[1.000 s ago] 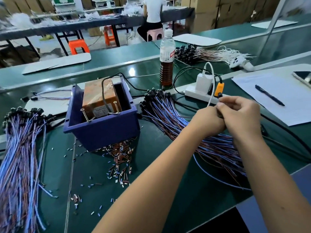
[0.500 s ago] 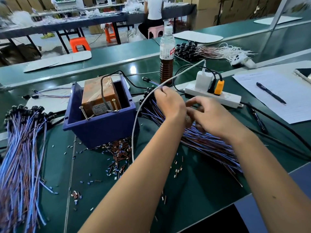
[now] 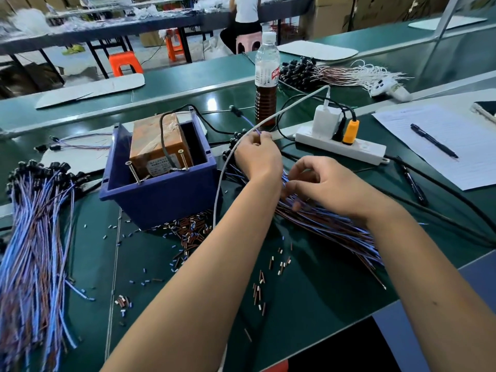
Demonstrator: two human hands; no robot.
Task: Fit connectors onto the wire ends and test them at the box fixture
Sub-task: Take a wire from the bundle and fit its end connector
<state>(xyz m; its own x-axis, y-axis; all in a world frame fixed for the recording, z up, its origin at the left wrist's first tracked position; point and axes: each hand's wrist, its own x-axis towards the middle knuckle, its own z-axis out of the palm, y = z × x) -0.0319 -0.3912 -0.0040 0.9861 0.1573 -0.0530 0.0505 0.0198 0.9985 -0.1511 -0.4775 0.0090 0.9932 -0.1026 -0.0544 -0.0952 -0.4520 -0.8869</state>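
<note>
left hand (image 3: 257,157) pinches a blue wire (image 3: 248,122) | right hand (image 3: 326,187) curled in wire bundle (image 3: 330,224) | blue box fixture (image 3: 161,194) left, nearer left hand

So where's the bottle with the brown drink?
In the head view the bottle stands upright at the back of the green table, a bit right of the middle, just behind the left hand and left of the white power strip.

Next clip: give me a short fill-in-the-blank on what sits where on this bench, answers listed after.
1. The brown block with two screws sits inside a ____ box.
2. The left hand pinches a ____ wire.
3. The bottle holds a ____ liquid.
4. A pen lies on the ____.

Missing words: blue; purple; brown; paper
</note>
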